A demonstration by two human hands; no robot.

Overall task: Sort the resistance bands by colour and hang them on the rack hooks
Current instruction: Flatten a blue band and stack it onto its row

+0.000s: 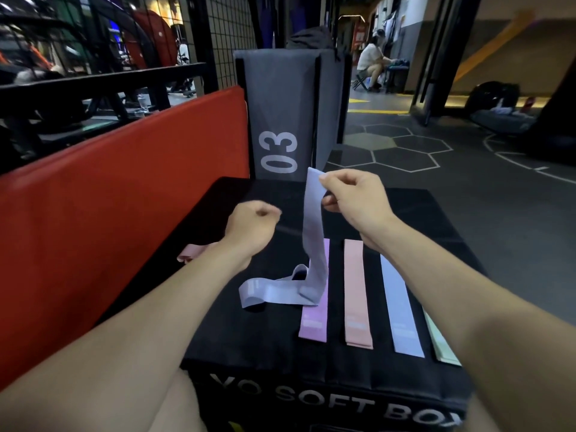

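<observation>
Lavender band [312,219] between right fingertips [325,182]

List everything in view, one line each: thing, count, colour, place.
held band: 1, pale blue, hanging from the right hand, lower end on the box
flat bands: 4, lilac, pink, pale blue, mint, side by side on the box
crumpled band: 1, pink, behind the left wrist
soft box: 1, black, front
padded block: 1, grey, marked 03, behind the box
mat: 1, red, left
seated person: 1, far back
left hand: fist, holding nothing visible
right hand: pinching the held band
</observation>
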